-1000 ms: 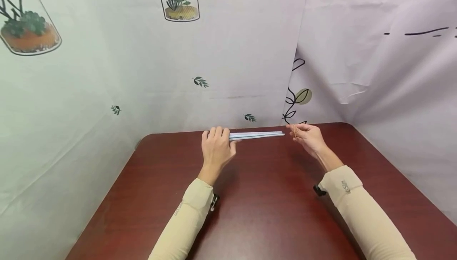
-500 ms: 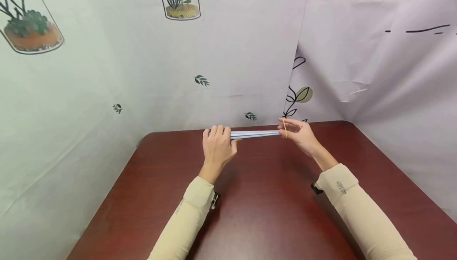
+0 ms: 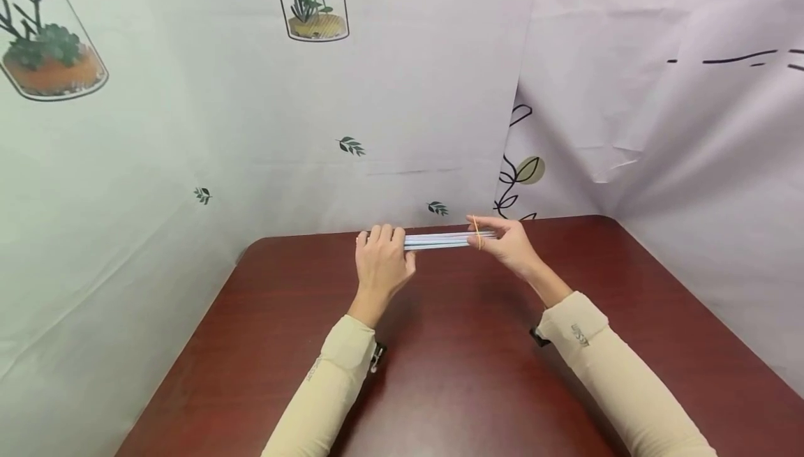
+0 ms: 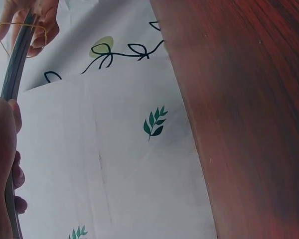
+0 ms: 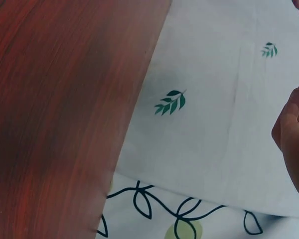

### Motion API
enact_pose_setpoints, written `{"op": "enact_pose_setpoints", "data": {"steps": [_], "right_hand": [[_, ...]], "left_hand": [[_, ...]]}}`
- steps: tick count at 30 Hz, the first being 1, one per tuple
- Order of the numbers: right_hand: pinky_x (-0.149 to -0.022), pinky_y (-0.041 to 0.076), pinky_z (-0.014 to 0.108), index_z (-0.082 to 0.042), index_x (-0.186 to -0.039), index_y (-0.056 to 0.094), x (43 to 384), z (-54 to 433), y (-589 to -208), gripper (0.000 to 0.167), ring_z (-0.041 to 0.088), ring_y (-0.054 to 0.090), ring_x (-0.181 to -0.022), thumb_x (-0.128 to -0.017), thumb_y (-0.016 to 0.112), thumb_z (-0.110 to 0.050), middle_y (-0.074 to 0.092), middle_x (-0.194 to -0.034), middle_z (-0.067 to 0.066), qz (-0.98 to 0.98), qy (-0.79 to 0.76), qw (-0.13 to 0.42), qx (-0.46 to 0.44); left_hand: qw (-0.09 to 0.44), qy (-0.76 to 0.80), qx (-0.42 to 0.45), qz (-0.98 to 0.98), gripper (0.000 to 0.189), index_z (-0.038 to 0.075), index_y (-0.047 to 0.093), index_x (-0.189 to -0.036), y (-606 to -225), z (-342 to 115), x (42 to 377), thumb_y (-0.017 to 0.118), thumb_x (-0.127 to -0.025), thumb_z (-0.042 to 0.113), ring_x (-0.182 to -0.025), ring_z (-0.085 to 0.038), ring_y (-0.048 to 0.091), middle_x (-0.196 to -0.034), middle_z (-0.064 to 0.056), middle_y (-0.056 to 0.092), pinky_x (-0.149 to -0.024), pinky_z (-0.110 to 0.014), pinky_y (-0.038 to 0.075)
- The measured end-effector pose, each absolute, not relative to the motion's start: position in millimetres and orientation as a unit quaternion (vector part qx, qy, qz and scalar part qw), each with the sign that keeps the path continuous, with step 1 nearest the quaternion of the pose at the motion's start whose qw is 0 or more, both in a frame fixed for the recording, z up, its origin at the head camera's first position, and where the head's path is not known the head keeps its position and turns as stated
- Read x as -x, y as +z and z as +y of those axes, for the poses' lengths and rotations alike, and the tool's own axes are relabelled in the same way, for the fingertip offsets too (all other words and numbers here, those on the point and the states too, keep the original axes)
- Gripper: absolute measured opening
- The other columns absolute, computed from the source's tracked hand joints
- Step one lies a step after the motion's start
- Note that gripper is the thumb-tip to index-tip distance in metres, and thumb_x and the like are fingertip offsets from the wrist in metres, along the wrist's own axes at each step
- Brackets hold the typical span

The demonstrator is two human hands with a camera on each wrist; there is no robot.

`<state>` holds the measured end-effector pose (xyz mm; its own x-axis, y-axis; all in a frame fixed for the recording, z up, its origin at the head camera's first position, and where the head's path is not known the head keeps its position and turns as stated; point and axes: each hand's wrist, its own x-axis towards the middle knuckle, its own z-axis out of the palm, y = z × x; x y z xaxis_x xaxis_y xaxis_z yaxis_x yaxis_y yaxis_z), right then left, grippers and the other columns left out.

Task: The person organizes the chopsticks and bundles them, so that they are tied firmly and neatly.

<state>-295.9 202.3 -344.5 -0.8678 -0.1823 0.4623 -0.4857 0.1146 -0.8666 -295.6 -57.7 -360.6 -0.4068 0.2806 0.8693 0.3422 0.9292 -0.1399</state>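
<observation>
My left hand point(image 3: 380, 263) grips a bundle of long, thin, pale blue and whitish sticks point(image 3: 436, 241), fingers over the top and thumb below. The bundle lies level above the far part of the table and points right. My right hand point(image 3: 514, 246) holds a thin yellowish rubber band point(image 3: 477, 230) stretched between thumb and fingers. The band stands around the bundle near its right end, and the stick ends reach in between those fingers. In the left wrist view the bundle point(image 4: 18, 67) looks dark, with the band point(image 4: 40, 27) looped at its far end.
Beneath both arms is a reddish-brown wooden table point(image 3: 452, 359) with rounded far corners. White cloth hangings point(image 3: 408, 94) with plant prints rise right behind and beside it.
My right hand has moved left, bringing the rubber band from beyond the stick ends to around them, stretched wider. My left hand and the bundle have stayed nearly in place.
</observation>
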Motion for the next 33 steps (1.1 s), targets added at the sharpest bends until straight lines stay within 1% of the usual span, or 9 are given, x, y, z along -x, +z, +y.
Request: {"op": "enact_pose_setpoints", "data": {"steps": [6, 9, 11, 14, 18, 20, 23, 28, 33], "right_hand": [[-0.083, 0.05, 0.018, 0.005, -0.126, 0.064, 296, 200, -342, 0.046, 0.018, 0.059, -0.109, -0.082, 0.077, -0.001, 0.067, -0.11, 0.001, -0.759, 0.597, 0.131, -0.227], [-0.082, 0.05, 0.018, 0.004, -0.127, 0.064, 296, 200, -340, 0.048, 0.026, 0.059, -0.107, -0.081, 0.077, 0.002, 0.064, -0.11, 0.002, -0.767, 0.584, 0.13, -0.23], [-0.08, 0.051, 0.019, 0.004, -0.128, 0.063, 292, 198, -336, 0.048, 0.027, 0.06, -0.102, -0.081, 0.076, 0.003, 0.063, -0.11, 0.002, -0.767, 0.581, 0.129, -0.24], [-0.082, 0.052, 0.025, 0.008, -0.127, 0.062, 280, 193, -325, 0.048, 0.031, 0.061, -0.1, -0.081, 0.075, 0.006, 0.061, -0.115, 0.014, -0.774, 0.564, 0.14, -0.251], [-0.08, 0.053, 0.025, 0.01, -0.118, 0.067, 266, 187, -316, 0.039, 0.031, 0.059, -0.11, -0.081, 0.076, 0.005, 0.061, -0.12, 0.028, -0.775, 0.55, 0.171, -0.262], [-0.078, 0.054, 0.023, 0.012, -0.113, 0.068, 263, 186, -318, 0.034, 0.028, 0.06, -0.111, -0.08, 0.075, 0.006, 0.063, -0.118, 0.029, -0.763, 0.559, 0.182, -0.269], [-0.075, 0.055, 0.02, 0.014, -0.107, 0.07, 259, 184, -317, 0.028, 0.019, 0.063, -0.104, -0.079, 0.075, 0.009, 0.066, -0.109, 0.032, -0.743, 0.578, 0.2, -0.272], [-0.061, 0.046, 0.016, 0.012, -0.1, 0.073, 253, 180, -312, 0.02, 0.007, 0.058, -0.073, -0.08, 0.074, 0.01, 0.07, -0.091, 0.024, -0.732, 0.575, 0.257, -0.259], [-0.055, 0.04, 0.016, 0.009, -0.099, 0.074, 250, 178, -307, 0.017, 0.006, 0.053, -0.065, -0.082, 0.075, 0.004, 0.072, -0.086, 0.014, -0.746, 0.562, 0.284, -0.215]], "left_hand": [[0.503, -0.03, 0.186, -0.844, 0.022, 0.009, 0.059, -0.081, -361, -58, 296, 0.066, -0.069, 0.026, -0.077, -0.027, 0.056, -0.077, -0.007, 0.058, -0.074, -0.043, 0.044], [0.499, -0.027, 0.187, -0.846, 0.023, 0.009, 0.059, -0.081, -362, -58, 296, 0.067, -0.069, 0.027, -0.077, -0.027, 0.056, -0.076, -0.006, 0.058, -0.074, -0.043, 0.044], [0.494, -0.024, 0.187, -0.849, 0.023, 0.009, 0.059, -0.081, -362, -58, 296, 0.067, -0.069, 0.028, -0.077, -0.027, 0.056, -0.076, -0.006, 0.057, -0.073, -0.042, 0.043], [0.489, -0.02, 0.185, -0.852, 0.023, 0.009, 0.059, -0.08, -363, -58, 296, 0.067, -0.07, 0.028, -0.076, -0.026, 0.056, -0.075, -0.006, 0.057, -0.073, -0.042, 0.043], [0.482, -0.013, 0.187, -0.856, 0.021, 0.01, 0.057, -0.078, -367, -59, 295, 0.067, -0.07, 0.027, -0.075, -0.026, 0.055, -0.074, -0.006, 0.056, -0.072, -0.042, 0.043], [0.477, -0.01, 0.189, -0.858, 0.021, 0.01, 0.056, -0.077, -369, -59, 295, 0.067, -0.07, 0.027, -0.075, -0.026, 0.055, -0.073, -0.006, 0.055, -0.071, -0.042, 0.042], [0.472, -0.009, 0.187, -0.862, 0.022, 0.01, 0.056, -0.076, -371, -59, 295, 0.068, -0.07, 0.027, -0.074, -0.026, 0.055, -0.073, -0.006, 0.055, -0.071, -0.042, 0.042], [0.469, -0.008, 0.182, -0.864, 0.021, 0.01, 0.055, -0.076, -368, -58, 295, 0.068, -0.066, 0.024, -0.074, -0.026, 0.056, -0.073, -0.006, 0.055, -0.069, -0.041, 0.042], [0.463, -0.009, 0.188, -0.866, 0.021, 0.01, 0.055, -0.076, -365, -57, 295, 0.067, -0.067, 0.024, -0.073, -0.026, 0.056, -0.072, -0.006, 0.056, -0.068, -0.041, 0.041]]}}
